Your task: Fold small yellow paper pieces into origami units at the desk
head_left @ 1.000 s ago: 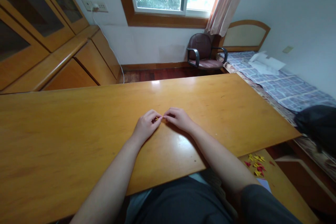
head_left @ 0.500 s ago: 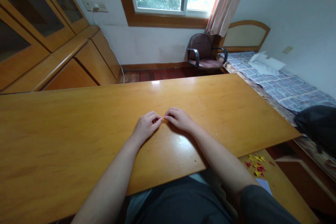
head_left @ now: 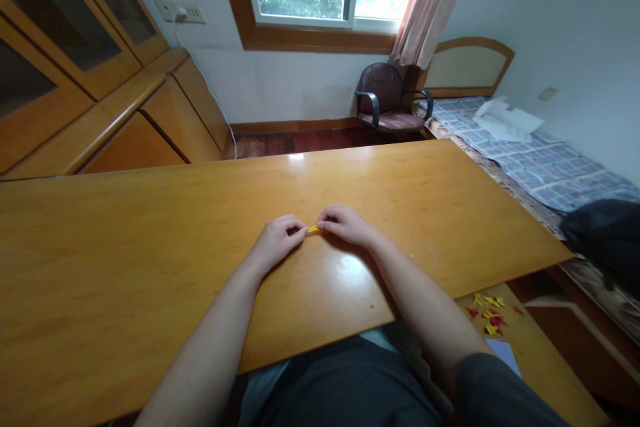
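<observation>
Between my hands, just above or on the wooden table point(head_left: 150, 267), is a small piece of folded yellow paper point(head_left: 313, 229). My left hand point(head_left: 280, 237) pinches its left end between thumb and fingertips. At its right end, my right hand point(head_left: 345, 223) grips it in a similar pinch. Only a short yellow strip shows between the fingertips; the rest is covered by them. Several small folded yellow and red paper pieces point(head_left: 493, 317) lie on a lower wooden surface at the right, beyond my right forearm.
A pale sheet stack point(head_left: 504, 355) lies near the folded pieces. Beyond the table stand a dark red armchair point(head_left: 383, 97) and wooden cabinets point(head_left: 115, 107). On the right are a bed point(head_left: 540, 167) with a checked cover and a black bag point(head_left: 607, 237).
My hands have moved slightly apart, the right one a little to the right. More of the yellow paper now shows between the fingertips.
</observation>
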Demonstrator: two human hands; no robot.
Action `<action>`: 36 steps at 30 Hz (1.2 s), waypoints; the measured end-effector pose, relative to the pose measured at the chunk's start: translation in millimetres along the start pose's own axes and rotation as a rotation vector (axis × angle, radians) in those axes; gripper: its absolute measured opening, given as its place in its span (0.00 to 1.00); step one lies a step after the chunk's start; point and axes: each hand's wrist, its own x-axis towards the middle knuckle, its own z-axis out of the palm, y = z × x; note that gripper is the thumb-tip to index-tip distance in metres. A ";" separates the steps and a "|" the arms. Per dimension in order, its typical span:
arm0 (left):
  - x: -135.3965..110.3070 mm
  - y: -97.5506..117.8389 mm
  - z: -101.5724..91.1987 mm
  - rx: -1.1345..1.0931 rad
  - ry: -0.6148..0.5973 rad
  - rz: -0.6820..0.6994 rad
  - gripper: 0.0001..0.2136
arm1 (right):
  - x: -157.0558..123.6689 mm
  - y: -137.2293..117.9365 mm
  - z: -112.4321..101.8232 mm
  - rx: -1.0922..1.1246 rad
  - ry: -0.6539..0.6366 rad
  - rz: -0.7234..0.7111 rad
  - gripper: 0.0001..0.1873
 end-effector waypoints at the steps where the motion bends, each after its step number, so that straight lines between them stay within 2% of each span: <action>1: 0.2 0.0 -0.4 -0.010 -0.009 -0.009 0.09 | -0.3 0.1 -0.4 0.008 -0.003 0.007 0.06; 9: 1.0 2.0 -3.4 -0.075 -0.071 -0.096 0.09 | -0.7 4.1 -3.0 0.155 -0.053 0.097 0.10; 13: 0.6 1.9 -3.5 -0.123 -0.055 -0.156 0.11 | -1.6 7.2 -3.4 0.241 -0.041 0.150 0.11; 20: 2.7 -3.8 1.6 -0.488 0.068 -0.333 0.12 | -2.4 5.6 -2.2 0.397 0.004 0.226 0.13; 27: -0.5 3.4 4.1 -0.511 0.019 -0.289 0.16 | -0.9 3.3 1.2 0.453 0.077 0.231 0.14; 36: 0.5 4.1 11.1 -0.655 0.173 -0.280 0.17 | -1.3 -3.5 6.4 0.504 0.081 0.229 0.17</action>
